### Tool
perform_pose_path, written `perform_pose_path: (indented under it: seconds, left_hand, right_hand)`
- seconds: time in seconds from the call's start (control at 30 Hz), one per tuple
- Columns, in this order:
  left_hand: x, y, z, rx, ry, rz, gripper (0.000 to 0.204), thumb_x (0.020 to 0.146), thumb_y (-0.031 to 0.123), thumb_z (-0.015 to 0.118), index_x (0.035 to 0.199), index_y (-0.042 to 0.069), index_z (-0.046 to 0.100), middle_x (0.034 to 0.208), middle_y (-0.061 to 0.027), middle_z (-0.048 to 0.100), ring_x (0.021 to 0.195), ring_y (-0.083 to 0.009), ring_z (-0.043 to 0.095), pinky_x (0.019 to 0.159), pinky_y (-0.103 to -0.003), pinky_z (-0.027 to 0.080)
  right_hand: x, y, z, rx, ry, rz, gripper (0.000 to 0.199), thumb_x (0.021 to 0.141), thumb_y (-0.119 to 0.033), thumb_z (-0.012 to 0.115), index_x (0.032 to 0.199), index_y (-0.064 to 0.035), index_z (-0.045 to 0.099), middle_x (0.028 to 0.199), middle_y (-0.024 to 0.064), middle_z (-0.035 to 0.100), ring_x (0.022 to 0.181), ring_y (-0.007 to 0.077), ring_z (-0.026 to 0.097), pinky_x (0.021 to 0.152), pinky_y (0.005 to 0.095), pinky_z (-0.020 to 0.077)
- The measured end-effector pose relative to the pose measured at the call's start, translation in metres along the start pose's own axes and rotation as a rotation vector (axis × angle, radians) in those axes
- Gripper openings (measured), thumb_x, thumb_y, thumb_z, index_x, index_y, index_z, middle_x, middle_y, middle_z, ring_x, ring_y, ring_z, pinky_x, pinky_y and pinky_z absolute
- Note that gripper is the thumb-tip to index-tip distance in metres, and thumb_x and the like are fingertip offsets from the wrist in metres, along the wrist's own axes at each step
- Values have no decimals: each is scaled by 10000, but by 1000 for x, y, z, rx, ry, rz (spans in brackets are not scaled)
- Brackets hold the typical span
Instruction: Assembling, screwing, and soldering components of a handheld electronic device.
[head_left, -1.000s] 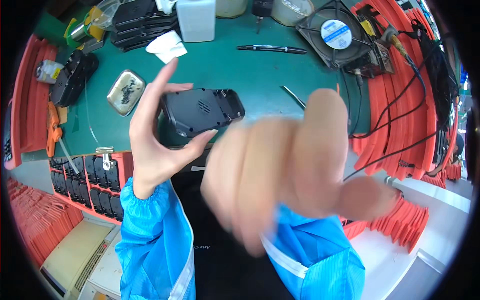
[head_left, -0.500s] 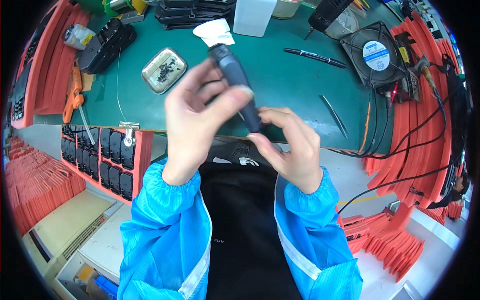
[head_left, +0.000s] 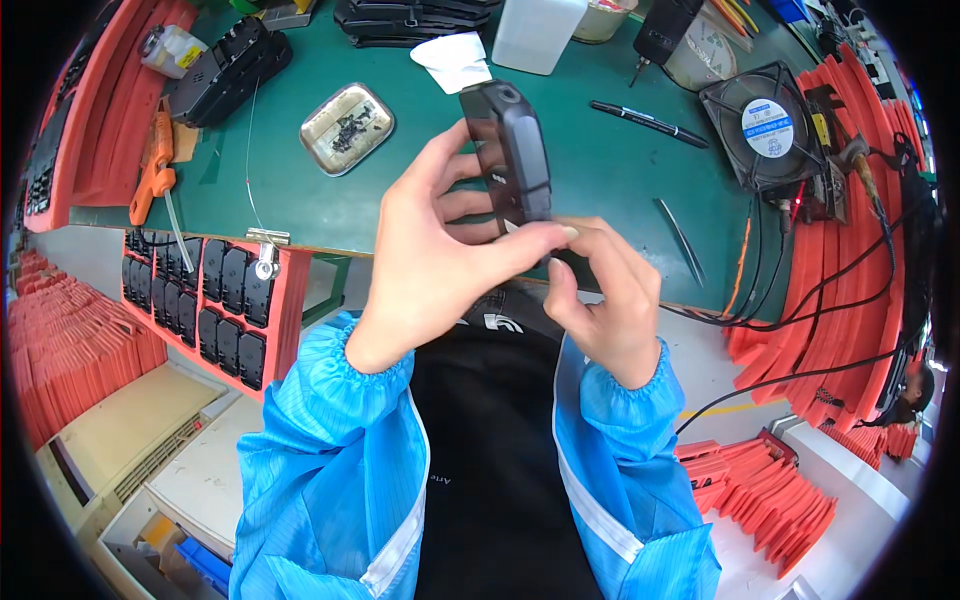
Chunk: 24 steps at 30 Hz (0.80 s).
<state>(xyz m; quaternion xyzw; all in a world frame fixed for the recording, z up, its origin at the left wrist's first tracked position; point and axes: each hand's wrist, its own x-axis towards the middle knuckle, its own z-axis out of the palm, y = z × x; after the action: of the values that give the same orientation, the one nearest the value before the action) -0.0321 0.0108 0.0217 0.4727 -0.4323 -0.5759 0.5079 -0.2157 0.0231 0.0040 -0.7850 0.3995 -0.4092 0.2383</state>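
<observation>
A glossy black plastic housing (head_left: 520, 150) stands tilted on edge above the front of the green workbench (head_left: 420, 130). My left hand (head_left: 425, 245) grips it, fingers behind and thumb across its lower part. My right hand (head_left: 612, 295) is at the housing's lower end, thumb and forefinger closed around it, the forefinger meeting my left thumb. What the right fingertips press on is partly hidden. Beyond my left hand sits a small metal dish (head_left: 318, 152) with tiny black pieces. A crumpled white tissue (head_left: 452, 62) lies just behind the housing.
To the right are a black marker (head_left: 648, 122), tweezers (head_left: 680, 240) and a fan (head_left: 765, 130) with trailing cables. An orange glue gun (head_left: 155, 178) and a bulldog clip (head_left: 267, 255) are at left. Stacked red trays (head_left: 812, 320) flank the bench. A white container (head_left: 538, 38) stands behind.
The housing has turned from its narrow edge to show a broader side, and sits slightly further right. My left thumb has slid down toward its lower end; my right hand stays there.
</observation>
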Motion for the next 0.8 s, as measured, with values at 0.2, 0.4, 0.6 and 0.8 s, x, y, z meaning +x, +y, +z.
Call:
perform_pose_path:
  seconds: [0.2,0.4,0.6,0.8]
  left_hand:
    - [-4,-7,2,92,42,73,999,755,48,906,1559,-79,327,1287,-192,627,1135,-290,699,929,-425,633]
    - [-9,-7,3,257,45,220,1048,729,77,916,1583,-35,319,1304,-184,618,1145,-290,695,935,-426,628]
    - [-9,-2,0,231,5,217,1022,734,72,899,1579,-21,332,1297,-174,619,1137,-276,700,917,-413,629]
    - [-1,-1,-10,-22,-74,50,909,767,46,862,1529,-34,374,1316,-189,617,1127,-261,707,923,-390,624]
  right_hand:
    - [-5,-1,7,-34,74,48,268,775,110,646,1035,50,631,1012,192,717,825,278,722,744,320,578]
    - [-16,4,13,-28,86,59,244,840,46,721,1067,43,630,1038,193,717,834,324,726,746,341,592]
    - [-9,-2,17,-69,131,-18,220,859,26,723,1045,64,612,1010,215,707,817,321,716,738,351,590]
    - [-11,-7,16,-74,121,55,242,844,60,706,1066,70,610,1023,215,709,827,329,718,740,360,590]
